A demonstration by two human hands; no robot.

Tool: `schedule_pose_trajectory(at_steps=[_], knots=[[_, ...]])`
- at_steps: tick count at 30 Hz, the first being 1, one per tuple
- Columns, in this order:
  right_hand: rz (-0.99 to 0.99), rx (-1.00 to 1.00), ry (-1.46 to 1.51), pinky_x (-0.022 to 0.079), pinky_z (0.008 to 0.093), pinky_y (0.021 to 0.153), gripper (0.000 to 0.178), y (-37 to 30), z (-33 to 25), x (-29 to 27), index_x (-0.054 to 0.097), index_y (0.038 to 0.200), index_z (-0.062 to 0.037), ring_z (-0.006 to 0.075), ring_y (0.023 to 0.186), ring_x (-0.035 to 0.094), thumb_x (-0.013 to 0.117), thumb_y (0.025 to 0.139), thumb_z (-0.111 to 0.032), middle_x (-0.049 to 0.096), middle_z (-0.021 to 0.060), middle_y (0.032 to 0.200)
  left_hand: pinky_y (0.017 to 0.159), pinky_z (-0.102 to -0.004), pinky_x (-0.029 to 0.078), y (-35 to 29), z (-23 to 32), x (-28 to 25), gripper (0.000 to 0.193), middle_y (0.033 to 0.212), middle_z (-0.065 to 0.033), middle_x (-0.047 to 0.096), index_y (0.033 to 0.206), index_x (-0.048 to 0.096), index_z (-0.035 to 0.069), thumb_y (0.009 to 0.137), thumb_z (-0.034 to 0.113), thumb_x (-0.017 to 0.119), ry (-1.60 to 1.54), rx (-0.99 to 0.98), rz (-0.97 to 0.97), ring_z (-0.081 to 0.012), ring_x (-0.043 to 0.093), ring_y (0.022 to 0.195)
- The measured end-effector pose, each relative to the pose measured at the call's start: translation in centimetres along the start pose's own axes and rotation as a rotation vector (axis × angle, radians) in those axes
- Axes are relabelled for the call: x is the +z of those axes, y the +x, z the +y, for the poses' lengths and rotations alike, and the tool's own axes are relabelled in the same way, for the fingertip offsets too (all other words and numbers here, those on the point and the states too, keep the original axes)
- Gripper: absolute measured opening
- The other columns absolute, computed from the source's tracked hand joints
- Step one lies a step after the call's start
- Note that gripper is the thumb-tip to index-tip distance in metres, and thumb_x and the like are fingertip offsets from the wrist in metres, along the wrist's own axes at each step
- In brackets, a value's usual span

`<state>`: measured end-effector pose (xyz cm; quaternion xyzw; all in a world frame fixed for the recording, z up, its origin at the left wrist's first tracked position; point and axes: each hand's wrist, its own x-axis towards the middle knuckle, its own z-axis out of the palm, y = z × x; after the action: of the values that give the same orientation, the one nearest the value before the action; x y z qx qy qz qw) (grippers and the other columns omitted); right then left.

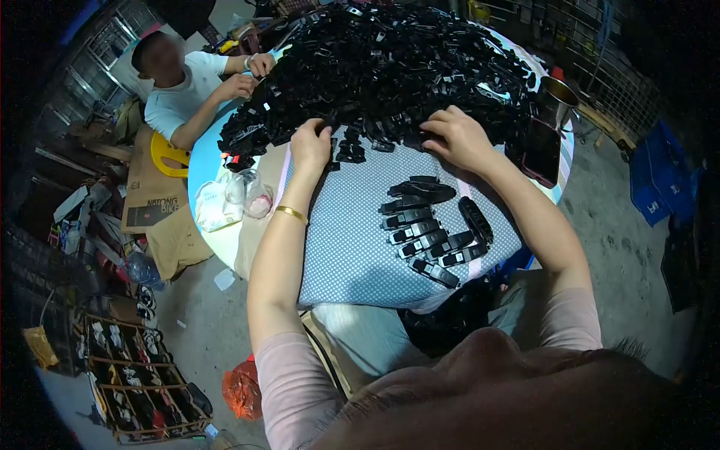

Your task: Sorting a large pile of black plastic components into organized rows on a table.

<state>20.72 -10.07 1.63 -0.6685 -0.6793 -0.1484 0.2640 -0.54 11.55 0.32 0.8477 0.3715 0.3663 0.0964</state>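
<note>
Head view: a big pile (390,67) of black plastic parts covers the far half of the round table (206,161). Both hands reach to the near edge of that pile. The left hand (310,146) sits at the pile's near left edge, fingers curled down among the loose parts; whether it grips one cannot be told. A gold bangle (290,214) rings its wrist. The right hand (457,135) lies at the pile's near right edge, fingers bent and spread over the parts, touching them; a firm hold on any single piece cannot be made out.

Between the hands, a few stray parts (351,150) lie just off the pile on a dotted grey cloth (345,240). Nearer, to the right and below the right hand, a row of finished black pieces (427,229) is laid side by side on the cloth, well apart from both hands.

At the table's left edge lie clear plastic bags (229,199). On the far left another person (187,86) sits with their hands at the pile's left edge. A metal cup (556,97) stands at the right. On the floor, near left, sits a crate (142,382), with a red bag (241,390) beside it.
</note>
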Motion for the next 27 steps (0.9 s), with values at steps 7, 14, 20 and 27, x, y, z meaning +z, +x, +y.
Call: schedule_pose_trajectory(at_steps=[7,14,20,27], knots=[[-0.039,-0.003,0.02,0.049,0.0356,0.08,0.025,-1.1,0.8,-0.2,0.068,0.094,-0.0051,0.025,0.092,0.055,0.073,0.07,-0.01,0.06,0.0056,0.102,0.056,-0.0206,0.045,-2.9,6.1,-2.9,0.029,0.086,-0.0006,0.065,0.114,0.063,0.002,0.092,0.02,0.056,-0.653,-0.125,-0.455,-0.0055,0.056,0.064],[-0.021,-0.087,-0.034,0.047,0.0347,0.083,0.028,-1.0,-0.2,0.3,0.067,0.097,-0.0058,0.0243,0.094,0.054,0.072,0.071,-0.014,0.059,0.0065,0.105,0.056,-0.0201,0.047,-5.3,8.4,-2.1,0.03,0.088,-0.004,0.065,0.112,0.061,-0.001,0.093,0.02,0.055,-0.737,-0.265,-0.825,-0.0055,0.055,0.062],[-0.108,-0.08,-0.014,0.044,0.036,0.082,0.022,-0.7,-0.5,-0.7,0.066,0.088,-0.0051,0.0239,0.093,0.053,0.073,0.071,-0.018,0.06,0.0053,0.1,0.071,-0.0277,0.051,-6.4,7.8,-1.5,0.028,0.091,-0.0089,0.064,0.104,0.066,0.002,0.081,0.018,0.069,-0.542,0.065,-0.643,-0.018,0.063,0.078],[-0.097,-0.083,0.117,0.044,0.0365,0.079,0.017,-1.0,-1.2,-1.1,0.064,0.08,-0.0051,0.0256,0.088,0.054,0.075,0.069,-0.013,0.061,0.0066,0.084,0.074,-0.0342,0.05,-7.1,8.1,-1.1,0.026,0.09,-0.0134,0.062,0.097,0.069,0.004,0.074,0.017,0.073,-0.253,0.263,-0.401,-0.0265,0.063,0.081]])
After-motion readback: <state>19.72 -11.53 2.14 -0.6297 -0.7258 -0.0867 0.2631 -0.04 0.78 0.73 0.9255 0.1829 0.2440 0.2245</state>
